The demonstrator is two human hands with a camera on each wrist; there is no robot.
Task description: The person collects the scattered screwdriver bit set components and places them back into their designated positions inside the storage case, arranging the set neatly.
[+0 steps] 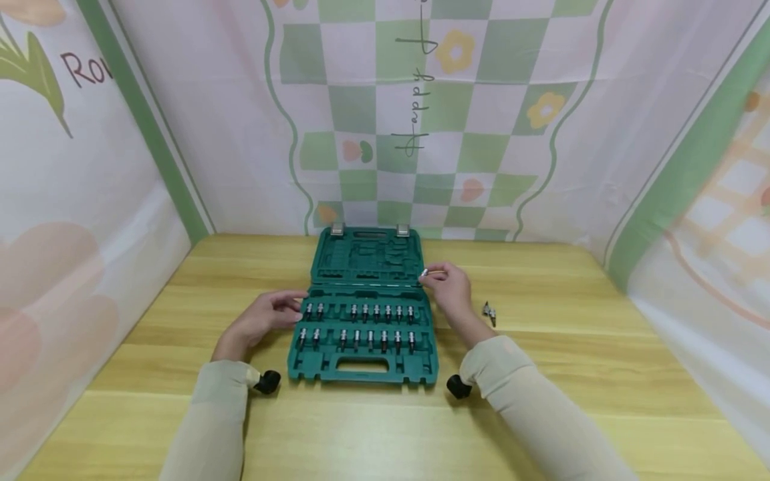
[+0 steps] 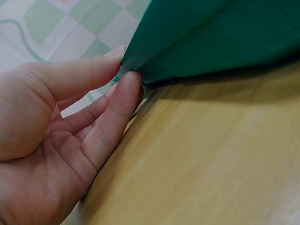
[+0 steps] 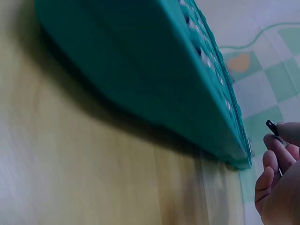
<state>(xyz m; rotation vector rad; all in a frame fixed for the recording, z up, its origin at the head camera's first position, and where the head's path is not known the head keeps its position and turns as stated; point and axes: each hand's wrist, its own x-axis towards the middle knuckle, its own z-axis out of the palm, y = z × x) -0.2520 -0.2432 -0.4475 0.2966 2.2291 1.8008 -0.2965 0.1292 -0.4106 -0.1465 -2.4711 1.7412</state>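
Note:
An open green tool case (image 1: 371, 294) lies on the table, its lid leaned back at the far side. Two rows of silver bit sockets (image 1: 376, 312) with dark tips stand in its near half. At the case's left side is my left hand (image 1: 265, 319); in the left wrist view its thumb and fingertips touch the corner of the green case (image 2: 197, 47), fingers fairly straight. Beyond the case's right hinge end, my right hand (image 1: 450, 288) pinches a small bit socket (image 3: 271, 125) between thumb and index finger, dark end sticking out, the rest hidden by the fingers.
Two loose bit sockets (image 1: 492, 316) lie on the wooden table (image 1: 553, 374) to the right of my right hand. Behind the table hangs a patterned cloth (image 1: 397, 120), with more cloth at both sides. Both wrists wear a black camera (image 1: 459, 387).

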